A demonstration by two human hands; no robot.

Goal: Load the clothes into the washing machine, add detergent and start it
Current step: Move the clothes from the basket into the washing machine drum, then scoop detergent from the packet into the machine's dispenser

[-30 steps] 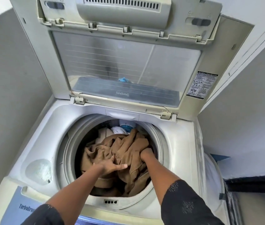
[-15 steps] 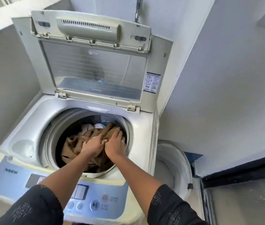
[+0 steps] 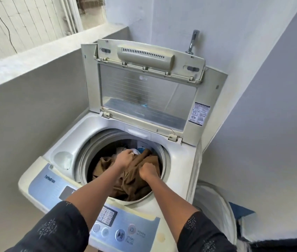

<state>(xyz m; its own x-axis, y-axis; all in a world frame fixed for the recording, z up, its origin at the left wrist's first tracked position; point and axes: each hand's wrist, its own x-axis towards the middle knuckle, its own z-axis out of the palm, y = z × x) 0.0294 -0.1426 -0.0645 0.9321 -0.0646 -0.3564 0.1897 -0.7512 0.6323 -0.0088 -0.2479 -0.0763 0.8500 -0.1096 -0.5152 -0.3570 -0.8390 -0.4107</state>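
Observation:
A white top-loading washing machine [image 3: 67, 142] stands with its lid [image 3: 144, 91] raised upright. Brown clothes [image 3: 133, 184] fill the drum, with white and blue fabric [image 3: 138, 150] behind them. Both my hands are inside the drum opening. My left hand [image 3: 125, 158] grips a fold of the brown cloth near the top of the pile. My right hand [image 3: 148, 171] is fisted round the brown cloth just to its right. The blue control panel [image 3: 125, 231] with its start/pause button lies at the machine's front edge, under my forearms.
A white laundry basket [image 3: 216, 208] stands on the floor to the right of the machine. A grey parapet wall [image 3: 35, 88] runs close along the left. A tap [image 3: 192, 41] sticks out of the wall behind the lid. A detergent recess [image 3: 63, 159] sits left of the drum.
The view has pulled back and up, showing more of the machine and wall. Both hands now clench the brown cloth, where the right lay flatter on it before.

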